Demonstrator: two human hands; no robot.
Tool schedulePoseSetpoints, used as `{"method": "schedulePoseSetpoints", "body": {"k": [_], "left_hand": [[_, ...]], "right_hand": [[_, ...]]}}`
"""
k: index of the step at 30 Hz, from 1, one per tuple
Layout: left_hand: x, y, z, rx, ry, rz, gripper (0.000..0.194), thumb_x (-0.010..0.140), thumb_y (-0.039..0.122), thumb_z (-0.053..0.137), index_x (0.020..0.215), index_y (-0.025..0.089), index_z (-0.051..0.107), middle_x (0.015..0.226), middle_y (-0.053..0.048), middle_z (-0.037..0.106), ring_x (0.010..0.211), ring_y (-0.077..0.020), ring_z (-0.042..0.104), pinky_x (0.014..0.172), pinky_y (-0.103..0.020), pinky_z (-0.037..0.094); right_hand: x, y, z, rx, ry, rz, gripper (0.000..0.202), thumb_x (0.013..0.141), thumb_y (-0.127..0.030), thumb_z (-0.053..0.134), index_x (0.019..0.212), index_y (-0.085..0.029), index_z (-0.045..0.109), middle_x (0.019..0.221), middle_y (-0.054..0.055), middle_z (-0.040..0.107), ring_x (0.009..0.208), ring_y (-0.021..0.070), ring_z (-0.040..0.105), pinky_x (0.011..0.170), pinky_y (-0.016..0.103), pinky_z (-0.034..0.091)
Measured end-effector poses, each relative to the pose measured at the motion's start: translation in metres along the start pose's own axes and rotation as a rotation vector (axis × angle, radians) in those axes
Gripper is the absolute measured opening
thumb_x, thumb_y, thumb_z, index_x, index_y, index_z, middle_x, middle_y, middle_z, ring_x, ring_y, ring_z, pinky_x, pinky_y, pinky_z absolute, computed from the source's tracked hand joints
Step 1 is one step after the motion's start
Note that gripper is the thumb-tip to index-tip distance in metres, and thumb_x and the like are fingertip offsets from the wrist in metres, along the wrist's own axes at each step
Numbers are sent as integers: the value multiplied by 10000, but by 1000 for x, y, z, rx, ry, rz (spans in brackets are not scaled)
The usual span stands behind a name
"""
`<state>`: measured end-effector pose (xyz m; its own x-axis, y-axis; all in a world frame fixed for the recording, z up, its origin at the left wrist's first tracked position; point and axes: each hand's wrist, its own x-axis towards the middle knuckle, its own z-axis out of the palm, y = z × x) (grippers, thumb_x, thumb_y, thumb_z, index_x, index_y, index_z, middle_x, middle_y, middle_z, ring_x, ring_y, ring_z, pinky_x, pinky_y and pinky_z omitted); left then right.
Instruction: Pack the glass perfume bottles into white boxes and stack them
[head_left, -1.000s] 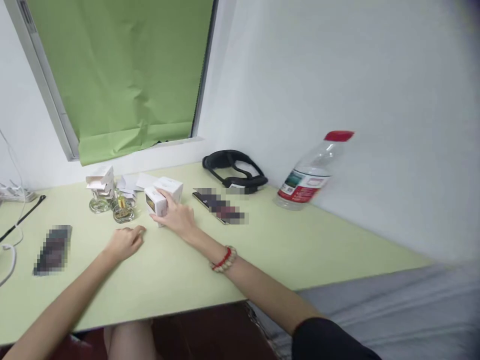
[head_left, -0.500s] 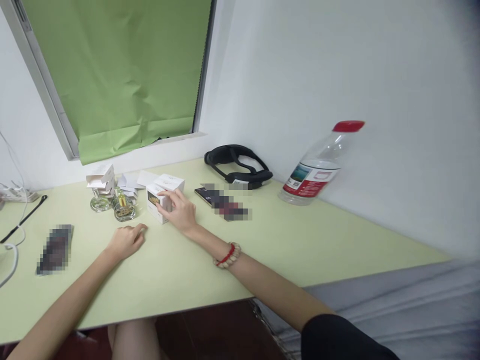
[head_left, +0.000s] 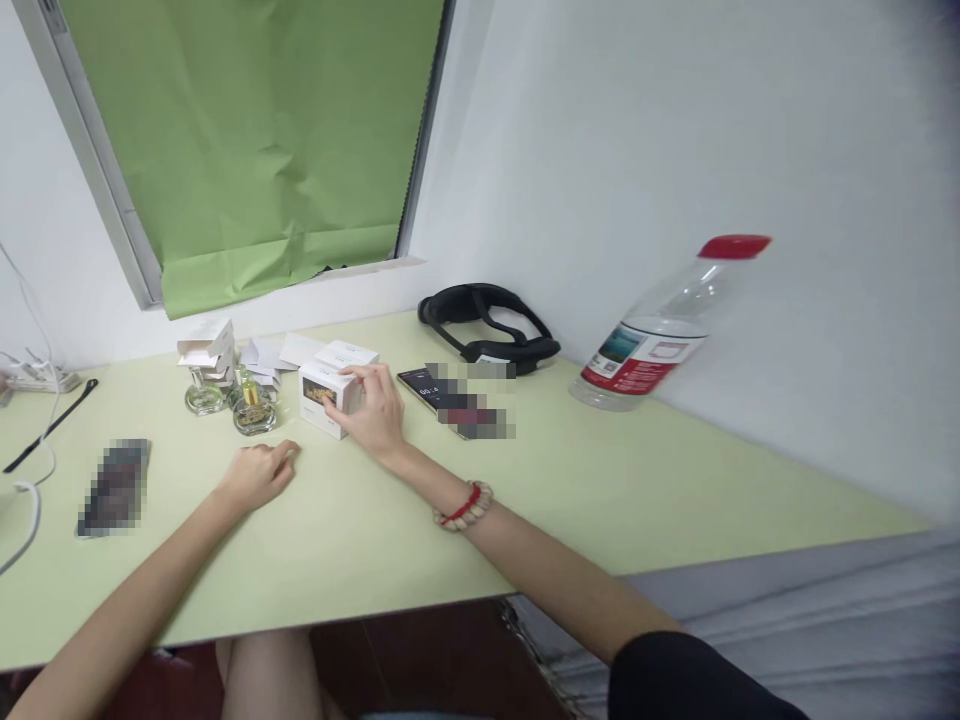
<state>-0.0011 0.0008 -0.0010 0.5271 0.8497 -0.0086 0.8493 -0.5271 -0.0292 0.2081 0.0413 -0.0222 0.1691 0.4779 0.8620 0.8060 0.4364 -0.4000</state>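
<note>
Right now I see my right hand (head_left: 375, 415) a little left of the frame's centre, its fingers (head_left: 358, 374) wrapped around the small white cardboard box with a printed picture on its front (head_left: 324, 397), which stands on the pale green desk (head_left: 600, 480). My left hand (head_left: 255, 475) lies just below and left of that box, fingers loosely curled and holding nothing, resting on the desk. Left of the box stand two small round glass perfume bottles (head_left: 251, 412), with a few white paper cartons (head_left: 206, 345) behind them. Right of my hand lies a dark phone (head_left: 442, 395), then a black curved headband device (head_left: 487, 325) and, at the right, a clear plastic water bottle with a red cap (head_left: 660, 335).
</note>
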Motion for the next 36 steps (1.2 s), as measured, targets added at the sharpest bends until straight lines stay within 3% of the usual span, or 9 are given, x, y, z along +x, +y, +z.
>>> {"method": "schedulePoseSetpoints", "body": {"k": [5, 11, 17, 24, 36], "left_hand": [[0, 0, 1, 9, -4, 4, 394, 967, 272, 319, 1301, 220, 521, 944, -72, 694, 899, -225, 669, 777, -330, 469], [0, -1, 2, -7, 11, 12, 392, 960, 265, 327, 1287, 209, 535, 939, -87, 697, 897, -225, 670, 785, -328, 474], [0, 0, 1, -24, 10, 20, 396, 957, 263, 325, 1286, 199, 536, 942, -97, 698, 900, -230, 669, 791, -337, 475], [0, 0, 2, -5, 16, 23, 385, 962, 268, 330, 1286, 210, 529, 945, -81, 698, 899, -216, 669, 787, -319, 478], [-1, 2, 2, -6, 9, 24, 381, 966, 266, 336, 1290, 205, 527, 979, -88, 702, 941, -230, 672, 812, -339, 490]], "right_hand": [[4, 10, 4, -56, 42, 137, 929, 541, -409, 812, 1309, -153, 354, 1260, 169, 440, 1202, 335, 416, 1031, 514, 353], [-7, 18, 17, 81, -188, 325, 1258, 490, -332, 820, 1473, -113, 65, 1439, 258, 259, 1362, 385, 275, 1103, 545, 297], [-16, 27, 26, 152, -229, 289, 1276, 498, -267, 789, 1479, -108, -12, 1458, 274, 202, 1404, 377, 230, 1152, 531, 251], [-16, 31, 31, 156, -232, 308, 1226, 517, -266, 783, 1465, -100, 25, 1477, 270, 179, 1412, 373, 199, 1162, 529, 233], [-12, 27, 27, 184, -174, 357, 1167, 495, -285, 786, 1436, -125, 115, 1449, 243, 235, 1375, 359, 273, 1142, 506, 278]]}}
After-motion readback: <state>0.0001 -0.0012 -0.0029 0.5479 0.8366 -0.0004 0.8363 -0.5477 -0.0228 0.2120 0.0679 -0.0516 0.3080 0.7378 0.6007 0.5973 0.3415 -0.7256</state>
